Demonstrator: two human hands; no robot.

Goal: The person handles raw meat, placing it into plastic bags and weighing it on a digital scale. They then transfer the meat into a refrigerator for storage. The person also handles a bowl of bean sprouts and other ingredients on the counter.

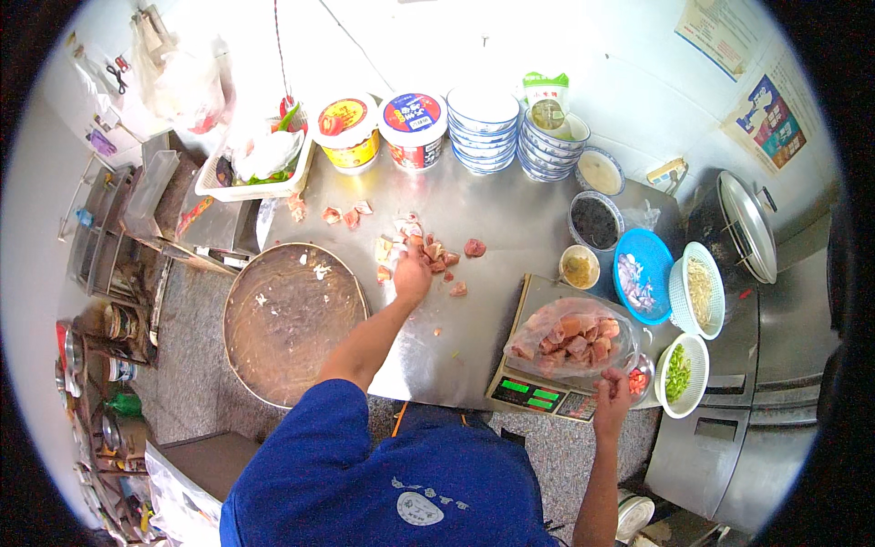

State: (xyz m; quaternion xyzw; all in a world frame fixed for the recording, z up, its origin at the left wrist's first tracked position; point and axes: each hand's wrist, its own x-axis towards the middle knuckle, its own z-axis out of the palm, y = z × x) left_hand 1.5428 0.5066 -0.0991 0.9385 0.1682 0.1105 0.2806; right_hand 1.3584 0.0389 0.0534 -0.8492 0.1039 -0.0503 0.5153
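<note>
My left hand (413, 275) reaches over the steel tabletop, its fingers down among raw meat chunks (435, 251). Whether they grip any piece is hidden. Further chunks lie scattered around it, one of them a dark red piece (475, 247) to the right. My right hand (613, 391) pinches the near right edge of a clear plastic bag (618, 362). That bag is filled with cut meat (577, 345) and rests on a digital scale (509, 366) with a lit green display. Left of my left arm is a round wooden chopping board (294, 342) with pale scraps on it.
Along the wall stand a white vegetable basket (256, 191), two lidded tubs (348, 147) and stacked bowls (484, 133). At right are a bowl of dark food (595, 220), a blue basket of sliced onion (657, 273), white baskets (716, 301) and a lidded pot (752, 225).
</note>
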